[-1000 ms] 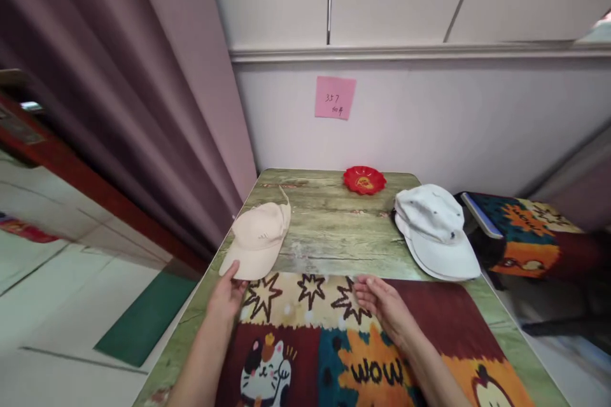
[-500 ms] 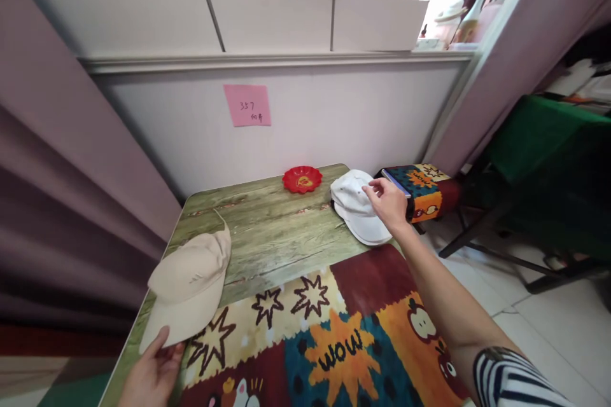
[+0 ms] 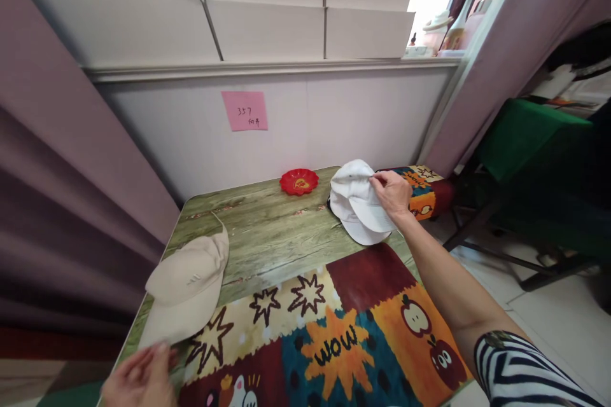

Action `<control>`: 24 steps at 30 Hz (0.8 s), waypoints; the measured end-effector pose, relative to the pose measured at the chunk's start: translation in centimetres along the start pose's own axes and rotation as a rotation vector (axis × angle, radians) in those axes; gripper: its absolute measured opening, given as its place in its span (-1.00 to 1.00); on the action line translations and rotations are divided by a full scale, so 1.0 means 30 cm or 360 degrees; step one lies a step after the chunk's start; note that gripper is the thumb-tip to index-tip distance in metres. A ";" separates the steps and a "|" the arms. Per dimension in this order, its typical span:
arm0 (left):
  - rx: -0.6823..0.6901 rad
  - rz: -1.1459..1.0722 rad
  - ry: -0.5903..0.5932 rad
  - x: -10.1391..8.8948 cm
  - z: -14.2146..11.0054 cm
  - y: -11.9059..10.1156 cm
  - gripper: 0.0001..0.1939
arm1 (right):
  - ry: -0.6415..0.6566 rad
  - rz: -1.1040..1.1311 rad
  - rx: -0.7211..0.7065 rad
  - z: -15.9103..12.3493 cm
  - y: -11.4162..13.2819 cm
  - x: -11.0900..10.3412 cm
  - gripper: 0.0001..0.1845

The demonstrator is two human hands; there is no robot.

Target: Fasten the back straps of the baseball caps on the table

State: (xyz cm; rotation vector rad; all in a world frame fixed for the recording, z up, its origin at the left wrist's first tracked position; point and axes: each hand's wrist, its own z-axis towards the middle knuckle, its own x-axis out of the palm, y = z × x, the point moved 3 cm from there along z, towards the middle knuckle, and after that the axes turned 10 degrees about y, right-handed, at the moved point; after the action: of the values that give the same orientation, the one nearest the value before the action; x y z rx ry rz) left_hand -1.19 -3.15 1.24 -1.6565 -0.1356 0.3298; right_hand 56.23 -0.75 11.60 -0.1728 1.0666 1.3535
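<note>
Pinched between my right hand's (image 3: 394, 192) thumb and fingers is a white cap (image 3: 354, 183), tilted and raised at the right edge of the table. Under it lies a second white cap (image 3: 360, 232), mostly covered, with its brim showing. At the table's left side rests a beige cap (image 3: 186, 273), brim toward me and strap trailing behind. My left hand (image 3: 143, 376) is beside the near end of that brim, smeared by motion; whether its fingers touch the brim is unclear.
The wood-patterned table (image 3: 265, 226) stands against the wall, with a red scalloped dish (image 3: 299, 182) at its back. A colourful mat (image 3: 334, 350) covers the near part. Beyond the right edge is a patterned stool (image 3: 424, 191). A pink note (image 3: 245, 110) hangs on the wall.
My right hand has taken hold of the upper white cap and raised it slightly, uncovering the brim of another below. My left hand has shifted down and left from the beige cap's brim.
</note>
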 end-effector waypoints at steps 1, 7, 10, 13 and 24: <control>0.0017 0.0004 0.0016 0.046 -0.012 -0.041 -0.55 | -0.0110 0.0071 -0.0038 0.004 0.009 -0.034 -0.77; 0.0046 0.0045 0.1055 0.400 -0.093 -0.286 -0.53 | -0.0511 0.0427 -0.0302 -0.035 0.158 -0.234 -0.78; 0.0104 -0.0101 0.1449 0.542 -0.155 -0.399 -0.54 | -0.0490 0.0586 -0.0301 -0.123 0.263 -0.296 -0.76; -0.0028 -0.0584 0.1577 0.646 -0.179 -0.486 -0.46 | -0.0195 0.0948 -0.0208 -0.260 0.356 -0.280 -0.77; -0.0207 -0.0948 0.1357 0.669 -0.060 -0.617 -0.82 | 0.0292 0.1032 -0.0789 -0.638 0.478 -0.064 -0.97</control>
State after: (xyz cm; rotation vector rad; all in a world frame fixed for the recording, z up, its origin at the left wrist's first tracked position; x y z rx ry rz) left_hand 20.35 2.91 16.96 -1.6681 0.0002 -0.8461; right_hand 34.53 -10.65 9.03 -0.3397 0.9527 2.2180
